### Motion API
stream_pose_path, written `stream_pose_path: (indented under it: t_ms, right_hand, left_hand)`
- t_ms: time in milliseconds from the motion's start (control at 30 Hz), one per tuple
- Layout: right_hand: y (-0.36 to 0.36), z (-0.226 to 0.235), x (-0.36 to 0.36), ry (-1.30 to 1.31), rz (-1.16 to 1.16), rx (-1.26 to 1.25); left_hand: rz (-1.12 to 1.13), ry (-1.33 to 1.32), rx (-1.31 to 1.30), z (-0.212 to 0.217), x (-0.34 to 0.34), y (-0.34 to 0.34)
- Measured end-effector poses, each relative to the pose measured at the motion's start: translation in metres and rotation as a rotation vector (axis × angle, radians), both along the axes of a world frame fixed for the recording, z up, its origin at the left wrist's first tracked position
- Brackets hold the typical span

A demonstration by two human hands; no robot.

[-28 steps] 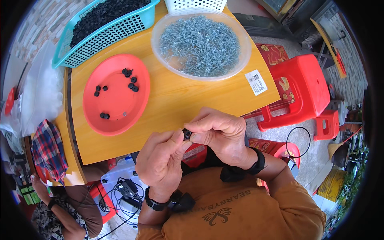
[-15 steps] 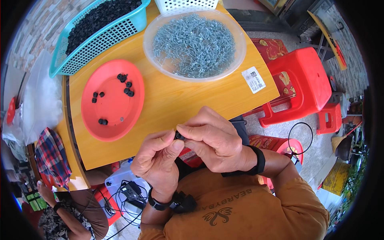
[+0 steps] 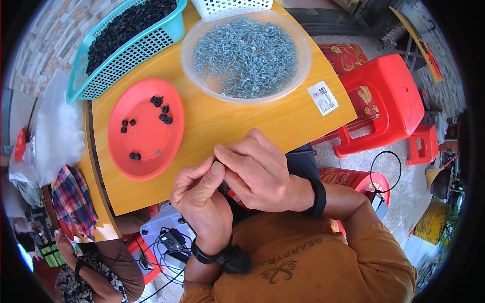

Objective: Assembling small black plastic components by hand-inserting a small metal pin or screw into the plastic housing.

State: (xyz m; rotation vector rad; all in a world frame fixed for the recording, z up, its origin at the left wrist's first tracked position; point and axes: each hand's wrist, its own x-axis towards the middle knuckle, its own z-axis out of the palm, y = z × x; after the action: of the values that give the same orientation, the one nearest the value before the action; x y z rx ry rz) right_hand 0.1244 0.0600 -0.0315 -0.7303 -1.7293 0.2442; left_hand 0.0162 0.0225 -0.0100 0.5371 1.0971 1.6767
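Note:
Above the front edge of the wooden table, my two hands meet fingertip to fingertip. Between the thumb and fingers of my left hand a small black round part is pinched, almost wholly covered by the fingers. My right hand is closed against it from the other side, thumb and forefinger bent; whether it also holds a thin piece is hidden. To the left lies a red oval plate with several black parts and a small grey bit. Behind my hands stands a clear bowl heaped with silvery screws.
A turquoise basket full of black parts stands back left, beside a white basket. Red stools are at the right. At lower left a person's arm shows near a clear box with cables.
My right hand has shifted slightly left and its fingers have turned over the black part, which is now mostly hidden. The whole view has shifted a little.

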Motion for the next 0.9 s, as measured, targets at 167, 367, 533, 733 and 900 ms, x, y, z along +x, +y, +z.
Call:
stream_pose_path:
  t_ms: [167, 367, 533, 733, 900]
  right_hand:
    - [0.004, -0.001, 0.003, -0.005, 0.023, -0.006]
    - [0.009, -0.002, 0.009, 0.020, 0.114, -0.024]
    - [0.009, 0.000, 0.014, 0.025, 0.143, -0.042]
    - [0.010, -0.001, 0.016, 0.024, 0.163, -0.054]
    - [0.010, -0.004, 0.013, 0.024, 0.177, -0.043]
  left_hand:
    - [-0.038, 0.028, 0.008, -0.003, -0.003, 0.000]
    - [-0.068, 0.083, -0.027, 0.000, -0.001, 0.000]
    - [-0.067, 0.140, -0.014, 0.006, 0.002, -0.001]
    - [-0.057, 0.238, -0.029, 0.007, 0.000, -0.002]
    - [-0.056, 0.247, -0.031, 0.005, -0.001, -0.001]
